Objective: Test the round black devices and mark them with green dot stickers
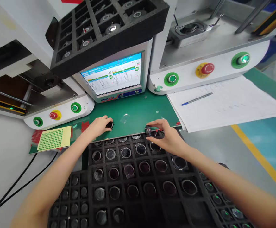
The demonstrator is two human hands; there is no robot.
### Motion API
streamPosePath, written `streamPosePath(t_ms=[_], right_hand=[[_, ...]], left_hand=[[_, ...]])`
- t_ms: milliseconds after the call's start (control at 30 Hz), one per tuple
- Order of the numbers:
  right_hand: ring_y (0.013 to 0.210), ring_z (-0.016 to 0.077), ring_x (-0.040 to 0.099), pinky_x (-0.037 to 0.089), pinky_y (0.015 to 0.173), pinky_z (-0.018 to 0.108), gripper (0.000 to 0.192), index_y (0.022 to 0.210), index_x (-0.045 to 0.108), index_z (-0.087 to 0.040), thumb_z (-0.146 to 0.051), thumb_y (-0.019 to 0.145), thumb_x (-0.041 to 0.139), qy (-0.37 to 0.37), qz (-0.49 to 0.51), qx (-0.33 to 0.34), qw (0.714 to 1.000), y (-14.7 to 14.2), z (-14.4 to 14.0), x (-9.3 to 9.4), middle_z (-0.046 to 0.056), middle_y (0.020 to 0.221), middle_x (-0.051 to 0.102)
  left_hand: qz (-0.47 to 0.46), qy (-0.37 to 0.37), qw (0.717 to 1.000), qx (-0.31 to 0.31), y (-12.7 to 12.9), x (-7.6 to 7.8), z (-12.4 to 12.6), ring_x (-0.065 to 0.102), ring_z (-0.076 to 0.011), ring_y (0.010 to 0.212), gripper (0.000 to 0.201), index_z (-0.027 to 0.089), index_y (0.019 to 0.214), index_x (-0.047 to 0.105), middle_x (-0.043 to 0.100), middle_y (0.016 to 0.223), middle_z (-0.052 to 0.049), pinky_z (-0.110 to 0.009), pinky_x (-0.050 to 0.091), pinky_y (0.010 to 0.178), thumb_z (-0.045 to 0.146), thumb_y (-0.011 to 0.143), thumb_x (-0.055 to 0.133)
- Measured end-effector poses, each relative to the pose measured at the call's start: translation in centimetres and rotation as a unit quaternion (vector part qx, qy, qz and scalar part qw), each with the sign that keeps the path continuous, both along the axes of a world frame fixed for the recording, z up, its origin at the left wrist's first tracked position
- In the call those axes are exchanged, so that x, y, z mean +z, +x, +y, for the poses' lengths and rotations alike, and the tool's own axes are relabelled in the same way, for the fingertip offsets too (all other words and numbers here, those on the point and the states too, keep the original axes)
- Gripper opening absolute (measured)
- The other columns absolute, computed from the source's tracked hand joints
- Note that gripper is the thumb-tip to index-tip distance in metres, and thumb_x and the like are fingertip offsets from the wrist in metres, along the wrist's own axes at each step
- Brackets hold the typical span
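Note:
My left hand (pixel 99 126) rests on the green mat (pixel 138 110), its fingers closed around a small round black part (pixel 109 124). At the far edge of a black foam tray (pixel 119 164), my right hand (pixel 166 135) pinches another small round part (pixel 148 130) between fingertips. That tray lies right in front of me and has round lens-like parts in its cells. More black trays of the same parts lie beneath it, to the left and right.
A monitor (pixel 115 74) with OK marks stands behind the mat. Above it sits another black foam tray (pixel 104 34) of parts. Two white machine stations with green and red buttons flank it. Paper sheets (pixel 225 103) with a pen (pixel 197 98) lie right; a green-dot sticker sheet (pixel 54 138) lies left.

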State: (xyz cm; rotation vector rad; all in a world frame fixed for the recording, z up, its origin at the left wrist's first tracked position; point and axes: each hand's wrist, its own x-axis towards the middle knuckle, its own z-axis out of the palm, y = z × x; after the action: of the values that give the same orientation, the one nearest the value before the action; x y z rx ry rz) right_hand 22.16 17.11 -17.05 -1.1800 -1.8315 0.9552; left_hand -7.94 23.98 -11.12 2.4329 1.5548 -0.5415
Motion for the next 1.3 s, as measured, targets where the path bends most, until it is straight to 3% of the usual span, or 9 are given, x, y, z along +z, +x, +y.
streamPosePath(t_ms=[200,433,500,633,800,867,967,1100,1300], right_hand=[[0.109,0.0288,0.067,0.057,0.088,0.046,0.041,0.112,0.041,-0.024,-0.030,0.080,0.066,0.003,-0.044,0.008,0.999,0.1,0.5,-0.4,0.013,0.113,0.068],[0.108,0.0313,0.067,0.055,0.087,0.045,0.045,0.114,0.044,-0.021,-0.020,0.075,0.068,0.002,-0.115,0.012,0.993,-1.1,4.8,-0.4,0.014,0.116,0.068],[0.105,0.0320,0.068,0.055,0.085,0.044,0.047,0.113,0.047,-0.021,-0.018,0.072,0.070,0.002,-0.133,0.021,0.991,-1.7,6.0,-0.6,0.013,0.115,0.069],[0.101,0.0333,0.068,0.055,0.084,0.046,0.040,0.105,0.054,-0.021,-0.011,0.070,0.070,0.018,-0.152,0.028,0.988,-2.9,6.6,-0.2,0.012,0.108,0.072],[0.111,0.0265,0.065,0.053,0.096,0.048,0.027,0.109,0.055,-0.023,-0.016,0.084,0.061,0.114,-0.063,0.037,0.991,-4.2,0.4,4.8,0.010,0.118,0.069],[0.106,0.0231,0.068,0.057,0.093,0.044,0.034,0.117,0.052,-0.025,-0.013,0.086,0.061,0.195,0.104,0.047,0.974,-4.7,-3.8,7.2,0.009,0.113,0.071],[0.110,0.0254,0.067,0.058,0.093,0.046,0.055,0.128,0.047,-0.028,-0.011,0.081,0.068,0.204,0.273,0.070,0.937,-5.6,-9.1,9.5,0.012,0.119,0.068],[0.117,0.0264,0.064,0.058,0.095,0.048,0.063,0.134,0.043,-0.028,-0.006,0.080,0.068,0.165,0.358,0.062,0.917,-6.6,-12.2,10.2,0.013,0.126,0.065],[0.112,0.0253,0.067,0.059,0.092,0.048,0.057,0.133,0.045,-0.030,-0.009,0.084,0.066,0.160,0.395,0.032,0.904,-6.7,-12.9,10.7,0.012,0.119,0.069]], left_hand=[[-0.036,0.009,0.999,0.014,-0.3,0.0,-0.3,0.069,-0.0264,0.089,0.031,0.020,0.113,0.065,0.066,0.103,-0.009,-0.033,0.052,0.077,0.026,0.083,0.070],[-0.168,0.042,0.983,0.058,-0.2,0.3,-2.8,0.072,-0.0217,0.090,0.045,0.016,0.124,0.058,0.070,0.111,-0.010,-0.035,0.059,0.083,0.027,0.082,0.069],[-0.275,0.061,0.957,0.074,0.8,1.1,-5.3,0.073,-0.0196,0.091,0.045,0.017,0.124,0.057,0.071,0.114,-0.010,-0.033,0.060,0.084,0.034,0.084,0.068],[-0.548,0.096,0.829,0.057,3.5,3.7,-11.2,0.073,-0.0202,0.090,0.045,0.020,0.117,0.066,0.074,0.109,-0.010,-0.030,0.062,0.078,0.036,0.076,0.078],[-0.662,0.064,0.745,0.042,5.4,6.5,-15.7,0.071,-0.0210,0.091,0.057,0.024,0.123,0.066,0.075,0.108,-0.011,-0.028,0.063,0.073,0.031,0.069,0.084],[-0.697,0.048,0.713,0.066,5.8,7.0,-16.7,0.072,-0.0199,0.089,0.058,0.025,0.123,0.066,0.075,0.107,-0.009,-0.028,0.063,0.076,0.031,0.068,0.084],[-0.727,0.041,0.679,0.095,6.3,7.5,-17.8,0.072,-0.0171,0.084,0.059,0.027,0.122,0.067,0.075,0.103,-0.006,-0.025,0.062,0.078,0.030,0.067,0.086],[-0.727,0.048,0.677,0.099,7.2,8.4,-19.1,0.071,-0.0149,0.077,0.058,0.027,0.120,0.068,0.075,0.089,-0.003,-0.022,0.060,0.073,0.033,0.065,0.087],[-0.712,0.098,0.690,0.093,7.8,9.7,-20.0,0.068,-0.0153,0.072,0.056,0.028,0.117,0.070,0.074,0.086,-0.004,-0.024,0.057,0.066,0.035,0.064,0.087]])
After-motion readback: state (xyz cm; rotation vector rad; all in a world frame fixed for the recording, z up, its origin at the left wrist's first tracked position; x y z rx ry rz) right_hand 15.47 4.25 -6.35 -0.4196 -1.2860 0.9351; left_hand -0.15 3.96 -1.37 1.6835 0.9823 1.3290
